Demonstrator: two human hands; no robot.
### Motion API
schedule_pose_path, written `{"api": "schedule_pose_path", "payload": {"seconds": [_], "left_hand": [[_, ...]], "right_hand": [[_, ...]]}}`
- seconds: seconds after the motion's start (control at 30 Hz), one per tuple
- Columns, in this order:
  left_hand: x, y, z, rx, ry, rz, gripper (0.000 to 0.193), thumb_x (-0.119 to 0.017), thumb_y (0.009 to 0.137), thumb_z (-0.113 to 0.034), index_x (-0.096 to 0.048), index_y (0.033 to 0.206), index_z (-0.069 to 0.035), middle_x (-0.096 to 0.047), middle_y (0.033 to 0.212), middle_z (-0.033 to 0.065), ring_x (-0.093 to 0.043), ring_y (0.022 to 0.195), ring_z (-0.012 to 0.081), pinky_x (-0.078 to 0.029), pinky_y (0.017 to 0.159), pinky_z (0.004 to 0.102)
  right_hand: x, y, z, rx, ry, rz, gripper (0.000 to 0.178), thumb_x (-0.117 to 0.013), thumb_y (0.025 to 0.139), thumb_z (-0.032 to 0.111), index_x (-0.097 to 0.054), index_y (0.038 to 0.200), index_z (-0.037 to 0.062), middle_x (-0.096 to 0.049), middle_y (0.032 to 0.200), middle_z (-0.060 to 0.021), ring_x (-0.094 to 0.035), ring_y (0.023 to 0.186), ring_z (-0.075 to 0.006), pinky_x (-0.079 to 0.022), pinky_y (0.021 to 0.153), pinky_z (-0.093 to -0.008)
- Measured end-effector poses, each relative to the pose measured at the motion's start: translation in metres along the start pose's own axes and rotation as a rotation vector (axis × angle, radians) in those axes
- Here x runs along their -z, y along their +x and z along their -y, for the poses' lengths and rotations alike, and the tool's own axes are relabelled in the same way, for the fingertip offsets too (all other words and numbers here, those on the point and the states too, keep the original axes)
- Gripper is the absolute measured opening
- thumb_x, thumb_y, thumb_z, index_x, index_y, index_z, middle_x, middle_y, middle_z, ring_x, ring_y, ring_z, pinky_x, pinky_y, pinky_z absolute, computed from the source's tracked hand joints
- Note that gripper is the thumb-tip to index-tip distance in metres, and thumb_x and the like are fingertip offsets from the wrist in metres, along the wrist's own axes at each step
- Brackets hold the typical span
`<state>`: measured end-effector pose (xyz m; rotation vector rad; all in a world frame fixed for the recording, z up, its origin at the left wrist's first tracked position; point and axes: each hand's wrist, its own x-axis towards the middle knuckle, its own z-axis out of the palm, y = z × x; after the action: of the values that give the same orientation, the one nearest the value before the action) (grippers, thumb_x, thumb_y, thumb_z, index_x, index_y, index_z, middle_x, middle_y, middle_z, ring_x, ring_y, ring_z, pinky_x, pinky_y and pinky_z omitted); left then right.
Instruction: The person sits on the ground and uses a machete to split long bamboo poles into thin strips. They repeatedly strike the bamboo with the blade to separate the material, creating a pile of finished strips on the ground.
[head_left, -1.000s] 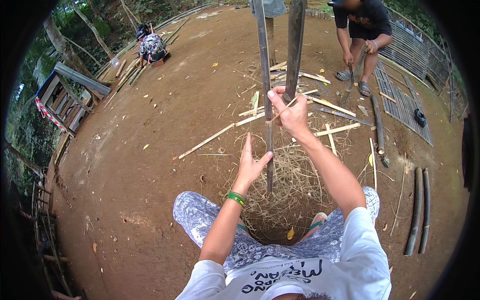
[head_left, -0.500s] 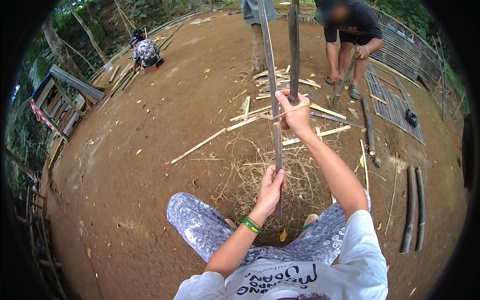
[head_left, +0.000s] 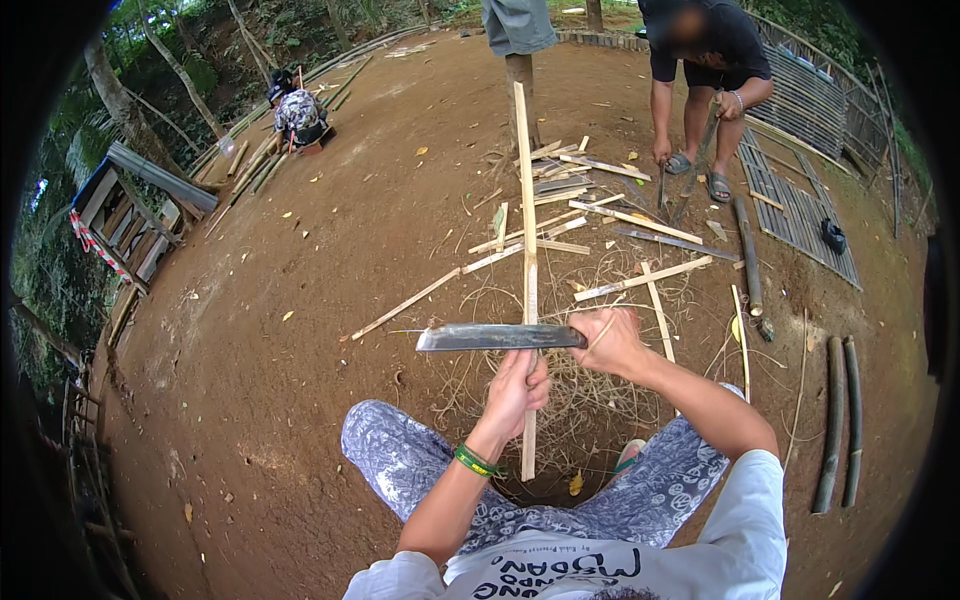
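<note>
My left hand [head_left: 515,393] is closed round a long, pale bamboo strip [head_left: 529,220] that stands out lengthwise before me, its near end between my knees. In my right hand [head_left: 614,345] is the handle of a machete [head_left: 485,338]. The broad dark blade lies level across the strip, just beyond my left fingers, and hides a short stretch of it. A thin strand hangs over my right hand. Beneath the strip, a tangle of curly bamboo shavings [head_left: 590,410] covers the ground between my feet.
Split bamboo pieces [head_left: 585,190] lie scattered ahead. A person [head_left: 705,90] bends at the far right with a long blade, beside a slatted bamboo panel [head_left: 800,220]. Dark bamboo poles [head_left: 830,430] rest at the right. Another person [head_left: 298,112] crouches far left; a small shed [head_left: 130,215] stands nearer.
The machete has swung from upright down to level across the strip, my right hand coming nearer. The strip now shows its pale face instead of its dark one.
</note>
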<state>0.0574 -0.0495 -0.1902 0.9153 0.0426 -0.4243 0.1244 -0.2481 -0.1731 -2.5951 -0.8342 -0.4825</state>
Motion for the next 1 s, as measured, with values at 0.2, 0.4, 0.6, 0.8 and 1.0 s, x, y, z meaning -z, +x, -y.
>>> {"api": "schedule_pose_path", "payload": {"seconds": [0.2, 0.4, 0.6, 0.8, 1.0], "left_hand": [[-0.01, -0.029, -0.012, 0.115, -0.03, 0.057, 0.048, -0.033, 0.111, -0.029, -0.019, 0.157, -0.03, -0.031, 0.071, -0.0051, -0.028, 0.053, 0.0043, -0.024, 0.045, 0.0178], [-0.006, -0.037, -0.008, 0.102, 0.122, 0.046, 0.059, -0.042, 0.108, -0.019, -0.014, 0.159, -0.03, -0.029, 0.07, -0.0059, -0.028, 0.053, 0.0037, -0.026, 0.046, 0.017], [0.0, -0.05, -0.006, 0.185, 0.13, 0.065, 0.061, -0.041, 0.108, -0.015, -0.013, 0.159, -0.029, -0.029, 0.069, -0.0062, -0.027, 0.052, 0.0037, -0.026, 0.045, 0.0178], [0.0, -0.069, -0.005, 0.24, 0.167, 0.064, 0.059, -0.039, 0.108, -0.015, -0.013, 0.16, -0.028, -0.028, 0.069, -0.0062, -0.027, 0.052, 0.0037, -0.026, 0.045, 0.0184], [0.023, -0.088, -0.008, 0.266, 0.16, -0.01, 0.059, -0.038, 0.108, -0.013, -0.013, 0.16, -0.028, -0.028, 0.069, -0.006, -0.027, 0.052, 0.004, -0.025, 0.045, 0.0188]], "right_hand": [[0.007, 0.017, -0.048, -0.291, -0.105, 0.138, 0.014, -0.07, 0.071, 0.019, -0.063, 0.077, 0.0087, -0.065, 0.061, -0.0116, -0.067, 0.058, -0.0315, -0.053, 0.055, -0.0467], [0.008, 0.004, -0.021, -0.073, -0.071, 0.184, 0.014, -0.069, 0.073, 0.018, -0.065, 0.083, 0.0084, -0.065, 0.061, -0.0153, -0.066, 0.056, -0.0329, -0.053, 0.054, -0.0489], [0.019, 0.02, -0.056, -0.24, -0.164, 0.152, 0.016, -0.07, 0.074, 0.019, -0.065, 0.084, 0.0069, -0.063, 0.06, -0.0143, -0.067, 0.058, -0.0345, -0.055, 0.058, -0.0482], [0.005, 0.016, -0.059, -0.163, -0.202, 0.169, 0.015, -0.069, 0.074, 0.02, -0.067, 0.085, 0.0102, -0.064, 0.061, -0.0146, -0.068, 0.059, -0.0317, -0.056, 0.058, -0.0487], [-0.007, 0.021, -0.032, -0.264, -0.088, 0.327, 0.016, -0.068, 0.077, 0.017, -0.067, 0.087, 0.0045, -0.064, 0.06, -0.0144, -0.068, 0.058, -0.0312, -0.06, 0.062, -0.0438]]}}
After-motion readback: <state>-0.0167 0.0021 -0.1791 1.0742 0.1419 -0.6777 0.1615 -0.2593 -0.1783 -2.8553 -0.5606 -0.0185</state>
